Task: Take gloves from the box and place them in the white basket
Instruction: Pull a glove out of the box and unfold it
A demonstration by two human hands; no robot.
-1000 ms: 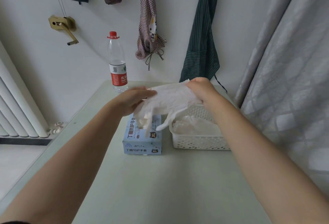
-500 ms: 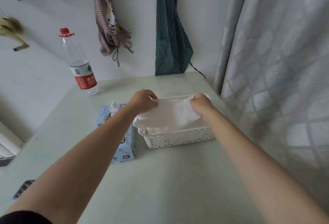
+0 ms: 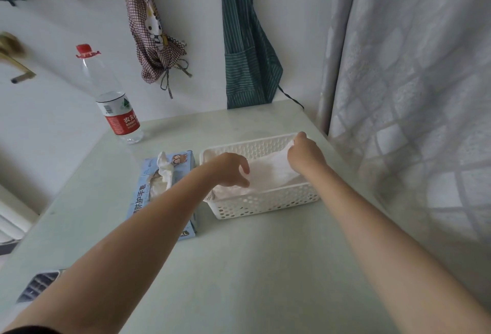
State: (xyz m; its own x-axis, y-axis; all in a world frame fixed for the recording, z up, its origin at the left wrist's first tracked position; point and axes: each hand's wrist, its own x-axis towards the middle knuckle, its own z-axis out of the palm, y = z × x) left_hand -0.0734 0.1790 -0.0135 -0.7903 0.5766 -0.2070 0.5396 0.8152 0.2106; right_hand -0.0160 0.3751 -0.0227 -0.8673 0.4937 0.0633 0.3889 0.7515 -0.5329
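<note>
A white glove [image 3: 271,174] lies stretched across the inside of the white perforated basket [image 3: 265,202], on top of other gloves. My right hand [image 3: 305,157] pinches its right end near the basket's far right corner. My left hand [image 3: 233,171] hovers over the basket's left part, fingers curled at the glove's left edge. Left of the basket lies the light blue glove box [image 3: 186,163], partly hidden by my left forearm. Another white glove [image 3: 163,167] sticks up from its opening.
A clear water bottle [image 3: 117,110] with a red cap stands at the table's back left. Two aprons [image 3: 247,55] hang on the wall behind. A grey curtain [image 3: 411,94] borders the table's right side. A dark object [image 3: 37,286] lies at the front left edge.
Both hands carried the glove from above the box rightward and lowered it into the basket. The camera view turned right and down.
</note>
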